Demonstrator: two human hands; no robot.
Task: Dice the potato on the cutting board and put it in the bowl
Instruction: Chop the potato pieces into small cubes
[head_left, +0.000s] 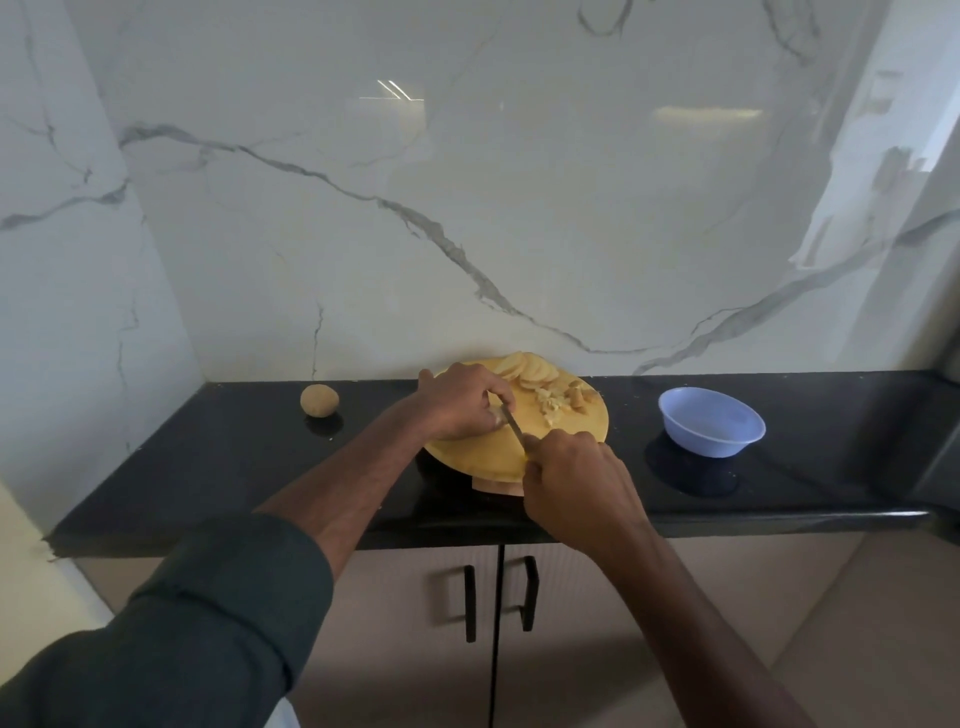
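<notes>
Right hand (574, 480) closed around steel knife (511, 423); left hand (462, 402) curled, pinning potato piece on round yellow cutting board (483, 452). Slices (527, 370) and dice (556, 401) behind hands; lilac plastic bowl (711, 422) right of board.

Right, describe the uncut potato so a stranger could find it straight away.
Start at the black countertop under the marble wall. Left of the round wooden cutting board sits the whole potato, alone. Unlike the pale potato slices and diced pieces on the board, it is round, brown-skinned and intact.
</notes>
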